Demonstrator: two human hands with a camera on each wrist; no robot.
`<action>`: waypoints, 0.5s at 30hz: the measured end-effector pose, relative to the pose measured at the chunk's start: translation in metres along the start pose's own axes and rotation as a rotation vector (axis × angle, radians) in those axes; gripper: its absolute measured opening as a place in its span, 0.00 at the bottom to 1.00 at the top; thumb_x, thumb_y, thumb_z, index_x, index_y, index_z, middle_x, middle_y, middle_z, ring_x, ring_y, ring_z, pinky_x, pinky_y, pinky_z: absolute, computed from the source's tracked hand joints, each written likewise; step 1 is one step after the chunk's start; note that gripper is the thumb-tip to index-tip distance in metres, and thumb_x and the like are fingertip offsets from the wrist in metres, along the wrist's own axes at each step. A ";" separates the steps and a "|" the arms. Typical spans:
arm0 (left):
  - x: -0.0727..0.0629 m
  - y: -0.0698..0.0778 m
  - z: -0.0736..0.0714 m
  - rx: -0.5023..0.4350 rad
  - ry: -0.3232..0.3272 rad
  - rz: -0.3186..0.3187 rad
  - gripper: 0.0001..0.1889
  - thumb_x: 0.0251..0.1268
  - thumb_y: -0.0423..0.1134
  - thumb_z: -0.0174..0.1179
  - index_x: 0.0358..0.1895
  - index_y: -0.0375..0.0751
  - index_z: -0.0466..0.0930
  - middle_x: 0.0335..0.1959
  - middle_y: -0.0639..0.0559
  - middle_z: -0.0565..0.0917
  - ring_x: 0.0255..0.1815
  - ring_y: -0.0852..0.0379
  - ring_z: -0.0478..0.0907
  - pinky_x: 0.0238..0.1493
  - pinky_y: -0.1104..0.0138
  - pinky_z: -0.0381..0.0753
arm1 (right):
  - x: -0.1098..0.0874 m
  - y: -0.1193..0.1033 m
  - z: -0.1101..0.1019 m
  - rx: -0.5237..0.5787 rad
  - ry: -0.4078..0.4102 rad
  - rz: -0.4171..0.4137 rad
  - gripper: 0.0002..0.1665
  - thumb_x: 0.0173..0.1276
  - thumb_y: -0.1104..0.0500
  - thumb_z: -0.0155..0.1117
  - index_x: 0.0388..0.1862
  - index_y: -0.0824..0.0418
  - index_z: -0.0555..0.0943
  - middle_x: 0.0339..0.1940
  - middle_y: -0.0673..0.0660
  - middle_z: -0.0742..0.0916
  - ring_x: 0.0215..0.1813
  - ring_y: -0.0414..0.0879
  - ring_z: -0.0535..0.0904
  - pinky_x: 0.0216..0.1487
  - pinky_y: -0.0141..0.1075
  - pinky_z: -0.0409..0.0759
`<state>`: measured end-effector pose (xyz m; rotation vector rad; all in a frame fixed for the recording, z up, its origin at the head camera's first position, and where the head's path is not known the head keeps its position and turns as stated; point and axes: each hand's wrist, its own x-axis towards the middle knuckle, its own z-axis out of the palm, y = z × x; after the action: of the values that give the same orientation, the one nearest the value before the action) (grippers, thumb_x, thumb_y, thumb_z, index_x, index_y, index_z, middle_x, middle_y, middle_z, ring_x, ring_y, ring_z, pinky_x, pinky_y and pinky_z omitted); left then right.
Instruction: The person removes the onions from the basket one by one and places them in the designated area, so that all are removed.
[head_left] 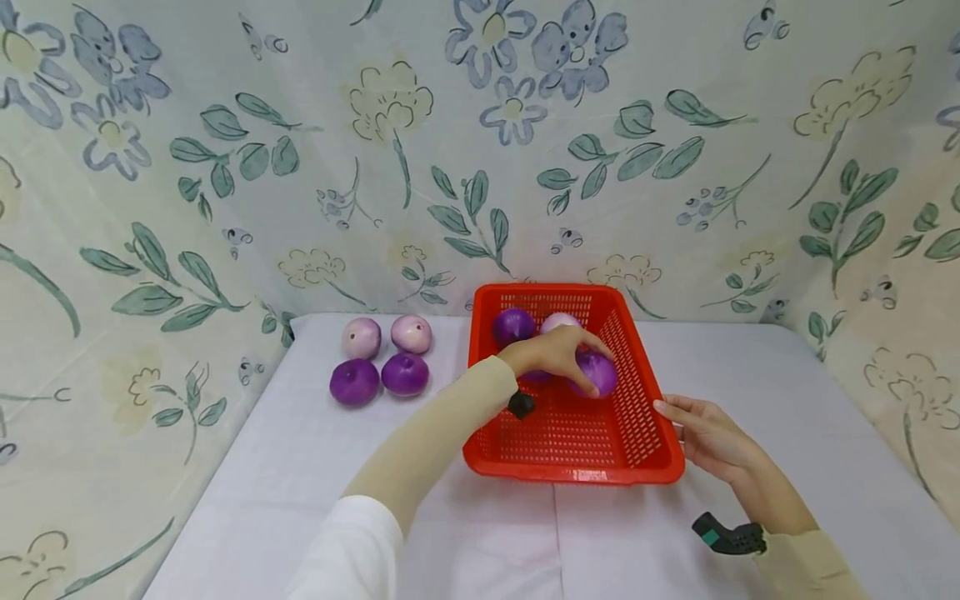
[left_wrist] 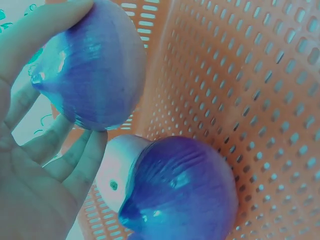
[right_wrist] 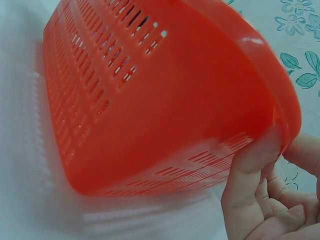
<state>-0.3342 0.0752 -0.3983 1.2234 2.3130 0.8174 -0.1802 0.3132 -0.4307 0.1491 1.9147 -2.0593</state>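
My left hand [head_left: 557, 350] reaches into a red plastic basket [head_left: 570, 477] and grips a purple onion [head_left: 597, 375] near the basket's right wall. In the left wrist view, thumb and fingers span that onion [left_wrist: 100, 65], its pointed tip toward the palm. Below it sit a purple onion [left_wrist: 185, 190] and a paler one. Inside the basket the head view shows a purple onion [head_left: 513, 327] and a pale one [head_left: 560, 322] at the back, plus another mostly hidden under the hand. My right hand [head_left: 712, 437] pinches the basket's right rim; its thumb and fingers [right_wrist: 245, 195] show in the right wrist view.
Left of the basket, two pale onions [head_left: 412, 333] and two purple onions [head_left: 405, 374] lie grouped on the white-covered table [head_left: 300, 500]. A floral cloth [head_left: 465, 167] hangs behind the table and along its sides.
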 end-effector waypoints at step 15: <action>-0.028 0.008 -0.021 -0.114 0.057 0.058 0.31 0.50 0.47 0.78 0.62 0.54 0.82 0.57 0.61 0.80 0.56 0.58 0.75 0.50 0.69 0.80 | -0.001 0.001 -0.001 -0.026 0.024 0.000 0.16 0.78 0.52 0.56 0.57 0.60 0.72 0.46 0.49 0.84 0.47 0.45 0.81 0.51 0.42 0.84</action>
<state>-0.3262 0.0485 -0.3757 1.2374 2.2500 1.0027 -0.1794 0.3139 -0.4318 0.1685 1.9548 -2.0403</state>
